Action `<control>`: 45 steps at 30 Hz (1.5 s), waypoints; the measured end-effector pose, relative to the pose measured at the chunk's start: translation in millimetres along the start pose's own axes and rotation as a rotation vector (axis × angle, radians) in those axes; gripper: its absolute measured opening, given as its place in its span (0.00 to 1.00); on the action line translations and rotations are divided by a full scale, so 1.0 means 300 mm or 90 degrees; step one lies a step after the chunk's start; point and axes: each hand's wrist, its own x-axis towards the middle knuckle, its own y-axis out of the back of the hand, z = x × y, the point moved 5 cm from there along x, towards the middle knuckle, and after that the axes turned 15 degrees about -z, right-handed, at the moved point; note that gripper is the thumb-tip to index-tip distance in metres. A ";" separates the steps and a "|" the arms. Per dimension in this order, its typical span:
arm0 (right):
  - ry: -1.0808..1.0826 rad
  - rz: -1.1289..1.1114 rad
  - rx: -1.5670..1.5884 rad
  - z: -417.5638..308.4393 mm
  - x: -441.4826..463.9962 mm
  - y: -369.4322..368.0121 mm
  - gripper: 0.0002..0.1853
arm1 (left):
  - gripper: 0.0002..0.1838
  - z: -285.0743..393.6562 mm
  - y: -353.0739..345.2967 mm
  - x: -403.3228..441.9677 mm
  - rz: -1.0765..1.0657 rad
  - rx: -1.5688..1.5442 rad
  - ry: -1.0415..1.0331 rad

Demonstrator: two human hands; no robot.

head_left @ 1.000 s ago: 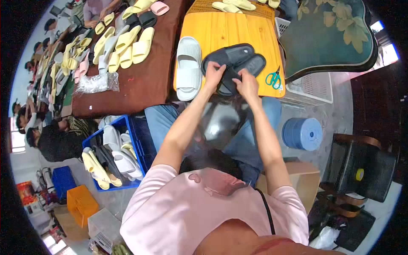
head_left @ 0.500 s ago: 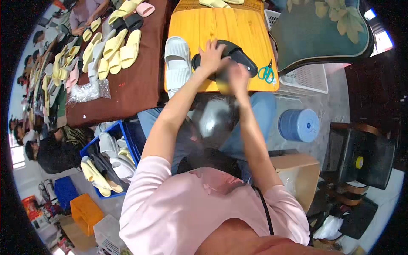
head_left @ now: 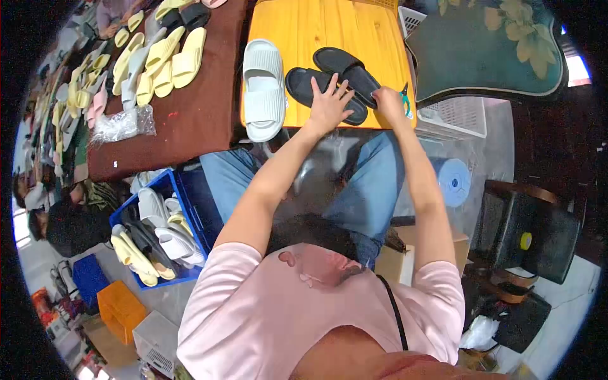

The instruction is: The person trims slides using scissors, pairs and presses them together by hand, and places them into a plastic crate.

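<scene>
Black slippers [head_left: 341, 61], a pair, lie side by side and slantwise near the front edge of a yellow wood-grain tabletop [head_left: 297, 25]. Both hands are at them: the left hand [head_left: 327, 107] is spread wide, palm down over the left slipper, and grips nothing; the right hand [head_left: 389, 105] has its fingers drawn together at the near end of the right slipper — whether they pinch its edge I cannot tell. Teal scissors [head_left: 405, 96] lie just beside that hand, partly hidden behind it. Light grey ribbed slippers [head_left: 264, 109] rest along the left edge. Further left, a brown-covered tabletop [head_left: 216, 95] bears yellow slippers [head_left: 189, 62] and crumpled clear plastic [head_left: 125, 124]. Below it, a blue crate [head_left: 180, 191] holds more footwear, and a blue water jug [head_left: 453, 181] stands at right. One white mark [head_left: 372, 95] on the right slipper — too small to read.
</scene>
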 end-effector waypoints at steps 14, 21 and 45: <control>0.296 -0.139 -0.215 -0.086 0.065 0.029 0.05 | 0.33 -0.004 -0.012 -0.002 0.012 0.000 0.000; 0.154 -0.063 0.008 0.032 0.067 0.013 0.05 | 0.34 -0.002 -0.025 0.004 -0.009 0.009 0.006; -0.129 0.062 -0.086 0.314 -0.365 -0.024 0.08 | 0.37 -0.001 -0.038 0.013 0.016 0.010 0.003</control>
